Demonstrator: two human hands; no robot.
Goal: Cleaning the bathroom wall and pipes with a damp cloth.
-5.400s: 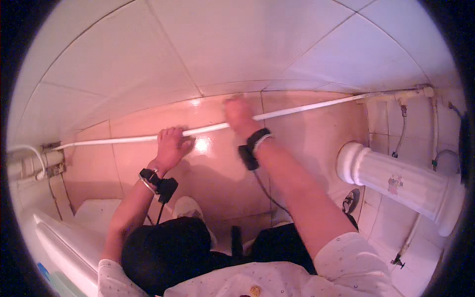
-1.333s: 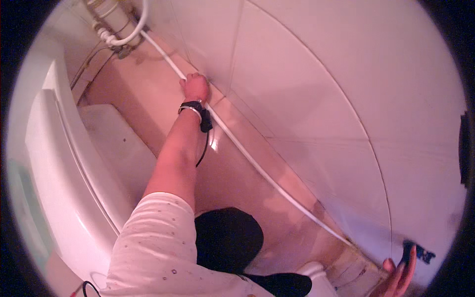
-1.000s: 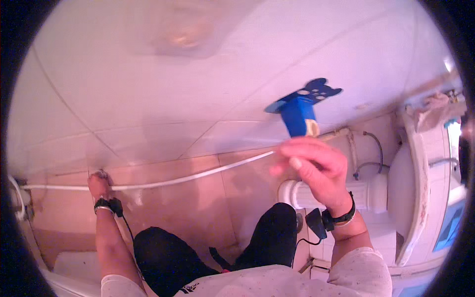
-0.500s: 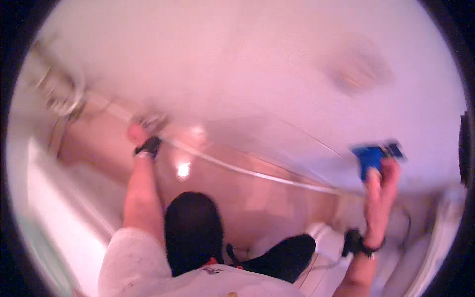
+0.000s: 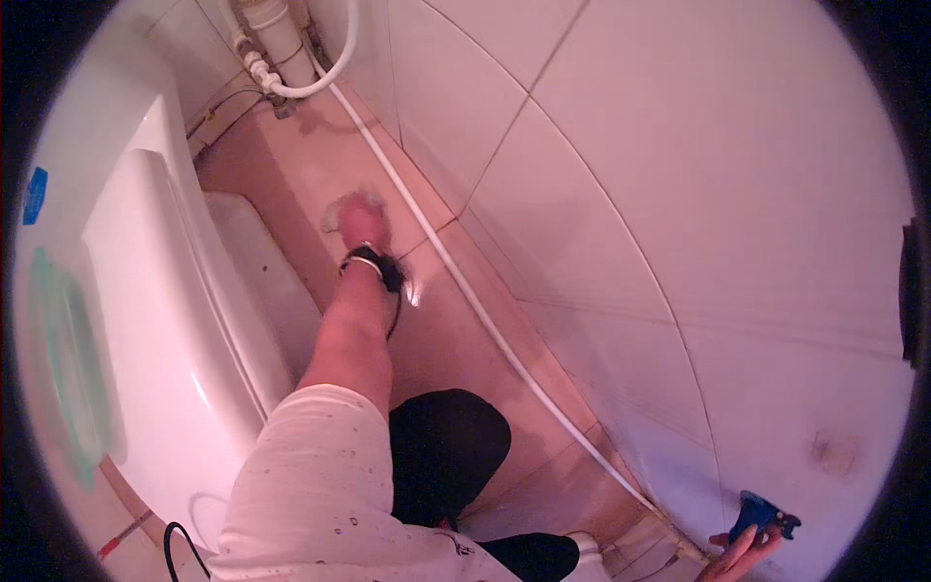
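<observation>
My left hand (image 5: 364, 225), blurred by motion, is low over the pinkish-brown floor (image 5: 291, 160). Around its fingers shows a greyish, crumpled cloth (image 5: 338, 210), pressed under the hand. A dark band sits on that wrist. At the lower right edge, my right hand (image 5: 745, 557) is closed round a blue object (image 5: 758, 514) shaped like a trigger spray bottle, with a darker head pointing right. It is close to the pale wall, and much of that arm is out of view.
A white pipe (image 5: 465, 291) runs along the foot of the tiled wall (image 5: 621, 145). White plumbing (image 5: 274, 39) with a curved hose stands in the far left corner. The rounded white side of a fixture (image 5: 160, 291) fills the left. My dark-clad knee (image 5: 448, 451) is below.
My view has swung left, bringing the plumbing and white fixture further in. The right hand with the blue object now sits near the lower right edge. The left hand remains at the floor.
</observation>
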